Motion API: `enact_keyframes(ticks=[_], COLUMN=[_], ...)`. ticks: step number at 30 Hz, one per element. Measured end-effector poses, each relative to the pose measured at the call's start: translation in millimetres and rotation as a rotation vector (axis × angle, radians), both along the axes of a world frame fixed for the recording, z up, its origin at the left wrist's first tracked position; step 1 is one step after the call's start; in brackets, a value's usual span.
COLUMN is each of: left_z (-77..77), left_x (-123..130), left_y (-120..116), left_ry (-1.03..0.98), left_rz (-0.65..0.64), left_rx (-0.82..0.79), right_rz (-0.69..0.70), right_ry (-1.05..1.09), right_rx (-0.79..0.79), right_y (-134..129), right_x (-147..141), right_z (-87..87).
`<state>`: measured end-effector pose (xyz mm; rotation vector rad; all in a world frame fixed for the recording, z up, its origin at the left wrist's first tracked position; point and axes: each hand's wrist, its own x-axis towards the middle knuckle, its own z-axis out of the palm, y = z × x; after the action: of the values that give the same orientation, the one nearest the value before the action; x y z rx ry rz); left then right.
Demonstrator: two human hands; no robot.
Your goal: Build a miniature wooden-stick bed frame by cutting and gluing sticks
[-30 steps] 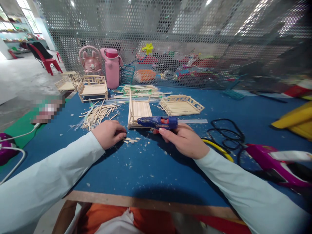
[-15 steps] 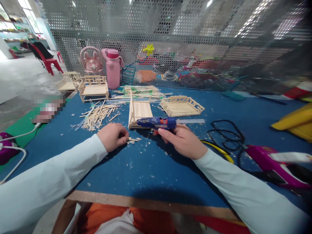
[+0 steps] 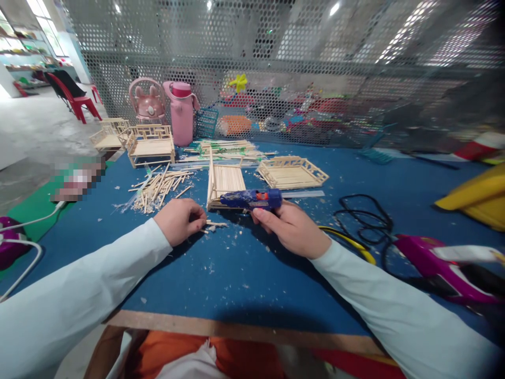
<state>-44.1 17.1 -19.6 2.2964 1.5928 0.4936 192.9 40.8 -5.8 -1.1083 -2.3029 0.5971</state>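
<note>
My right hand (image 3: 294,226) is wrapped round a blue glue gun (image 3: 252,199), its nozzle pointing left at the near left corner of a small wooden-stick frame (image 3: 226,181). A clear glue stick (image 3: 303,194) sticks out behind the gun. My left hand (image 3: 181,221) rests on the table left of the nozzle, its fingers pinched together beside a few short sticks (image 3: 215,224). Whatever those fingers hold is too small to make out. Behind this hand lies a loose pile of sticks (image 3: 161,184).
A flat stick piece (image 3: 292,172) lies right of the frame, and stick-built chairs (image 3: 152,143) stand at the back left near a pink bottle (image 3: 182,116). Black cable (image 3: 365,218) and a magenta tool (image 3: 437,263) are at right. Perforated metal (image 3: 276,52) closes off the back.
The view has shifted slightly. My right hand and the glue gun look almost unmoved against the frame, and my left hand stays by the short sticks.
</note>
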Motion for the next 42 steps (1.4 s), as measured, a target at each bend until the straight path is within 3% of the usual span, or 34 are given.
enact_keyframes(ticks=[15,20,27,31,35,37,39,42], left_z=[1.4,0.2,-0.8,-1.3,-1.5,-1.8,-2.2,-2.5], left_x=[1,0,1,3,4,4,5,5], left_y=[-1,-1,-2,-3,-5,-5,-5,-4], left_ry=[0.008,-0.011,-0.028,-0.042,-0.058,-0.069,-0.093,-0.133], left_rz=[0.002,-0.006,-0.006,-0.034,-0.051,-0.043,-0.031,-0.014], left_rx=[-0.041,-0.041,-0.02,-0.014,0.001,-0.004,-0.005,-0.012], right_rz=[0.016,0.009,-0.255,-0.442,-0.591,-0.581,-0.522,-0.547], right_ry=[-0.087,-0.048,0.205,-0.029,-0.28,-0.455,-0.555,-0.526], right_rx=[0.163,0.12,0.068,0.16,0.185,0.177,0.194,0.362], right_y=[-3,-5,19,42,66,74,73,48], right_x=[-1,8,53,75,77,75,72,58], right_z=[6.4,11.5,27.7,29.6,8.8,-0.5,-0.9,16.0])
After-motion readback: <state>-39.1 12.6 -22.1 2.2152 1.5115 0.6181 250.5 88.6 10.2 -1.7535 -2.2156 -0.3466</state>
